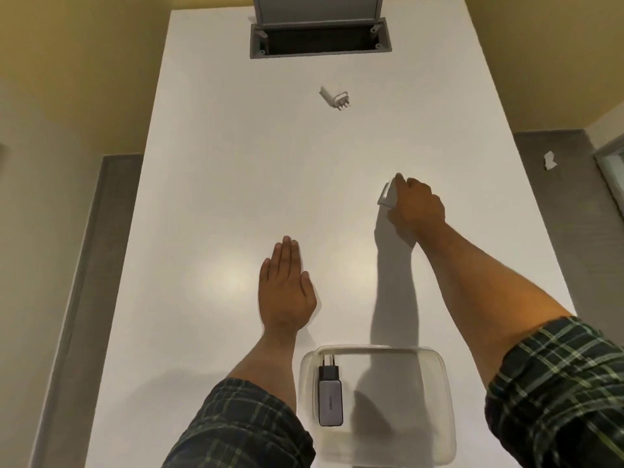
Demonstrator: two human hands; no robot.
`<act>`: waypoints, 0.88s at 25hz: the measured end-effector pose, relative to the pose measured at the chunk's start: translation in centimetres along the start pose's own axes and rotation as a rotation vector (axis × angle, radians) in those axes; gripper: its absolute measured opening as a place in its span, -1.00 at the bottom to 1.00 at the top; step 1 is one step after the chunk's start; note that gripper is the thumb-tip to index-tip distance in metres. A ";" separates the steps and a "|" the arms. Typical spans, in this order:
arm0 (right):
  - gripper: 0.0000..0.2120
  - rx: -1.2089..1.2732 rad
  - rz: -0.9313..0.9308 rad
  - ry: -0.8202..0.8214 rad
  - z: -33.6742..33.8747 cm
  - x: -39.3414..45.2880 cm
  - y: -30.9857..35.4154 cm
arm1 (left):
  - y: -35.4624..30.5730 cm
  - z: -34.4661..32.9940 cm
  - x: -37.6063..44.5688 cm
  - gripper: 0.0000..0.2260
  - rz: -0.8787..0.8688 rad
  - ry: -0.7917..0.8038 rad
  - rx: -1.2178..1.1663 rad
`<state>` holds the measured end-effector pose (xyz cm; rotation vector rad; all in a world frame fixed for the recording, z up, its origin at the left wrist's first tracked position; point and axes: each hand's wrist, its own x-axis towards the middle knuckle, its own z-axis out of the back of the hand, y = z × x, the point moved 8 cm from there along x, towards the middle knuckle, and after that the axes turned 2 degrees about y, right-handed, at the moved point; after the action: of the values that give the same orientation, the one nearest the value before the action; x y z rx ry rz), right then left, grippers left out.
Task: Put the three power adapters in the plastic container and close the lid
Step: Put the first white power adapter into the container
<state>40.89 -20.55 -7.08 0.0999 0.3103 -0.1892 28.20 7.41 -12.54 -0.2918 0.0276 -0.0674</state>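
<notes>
The left hand [285,292] lies flat, palm down, on the white table [209,197], left of centre and nearer the person than the middle of the tabletop; its fingers are straight and pressed together, the thumb slightly apart, and it holds nothing. Far up the table, near the centre, a white power adapter [333,96] lies on its side with its prongs pointing right and toward the near edge, just short of an open grey cable hatch [320,38] set in the tabletop. At the near edge, right of the left forearm, stands the clear plastic container [435,369], open, with no lid visible; a grey and black adapter [330,396] lies along its left wall, prongs pointing far. Further right and farther out, the right hand [417,209] curls its fingers over a second white adapter [387,195], gripping it against the table surface.
</notes>
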 end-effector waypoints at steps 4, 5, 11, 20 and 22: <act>-0.59 -0.065 0.021 -0.082 -0.1 1.0 0.2 | -0.1 0.2 -0.1 -0.44 0.008 -0.003 0.000; -0.56 -0.017 -0.010 -0.059 -0.4 1.2 -0.1 | -0.1 0.2 -0.2 -0.44 0.008 -0.001 0.000; -0.39 0.309 0.029 -0.103 0.4 -1.2 1.0 | 0.1 -0.3 -0.1 -0.44 0.013 0.002 0.016; -0.31 0.545 0.475 0.042 3.8 -14.3 8.0 | 0.2 -0.2 -0.3 -0.41 0.018 0.040 0.033; -0.33 0.467 0.651 0.153 3.8 -17.7 9.5 | 0.1 -0.4 -0.3 -0.33 0.009 0.101 0.057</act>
<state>27.39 -8.73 2.67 0.6694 0.3660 0.3991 27.90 7.43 -12.99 -0.2309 0.1271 -0.0734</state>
